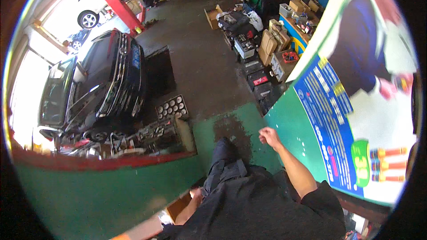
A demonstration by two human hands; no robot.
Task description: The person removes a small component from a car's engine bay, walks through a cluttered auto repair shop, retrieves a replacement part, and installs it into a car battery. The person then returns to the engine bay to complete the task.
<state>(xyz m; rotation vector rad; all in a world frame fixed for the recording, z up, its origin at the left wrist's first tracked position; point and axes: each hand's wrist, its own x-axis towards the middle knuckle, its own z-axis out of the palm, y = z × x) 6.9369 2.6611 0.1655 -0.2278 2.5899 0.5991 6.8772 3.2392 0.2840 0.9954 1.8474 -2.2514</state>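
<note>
Left hand [195, 193] low, nearer one to brown box [176, 205]; box just lower-left of its fingers, partly behind forearm [189, 210]. Visible edge slants up-right; full long axis hidden. Left grip: can't tell. Right hand [269, 137] farther forward, fingers curled in, nothing visible held.

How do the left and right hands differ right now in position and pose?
Position: the right hand is out ahead on the person's right; the left hand is lower in the picture, close to the dark clothing.
Pose: the right hand's fingers look loosely curled; the left hand's finger pose is too unclear to tell.
Shared: both are bare.
</note>
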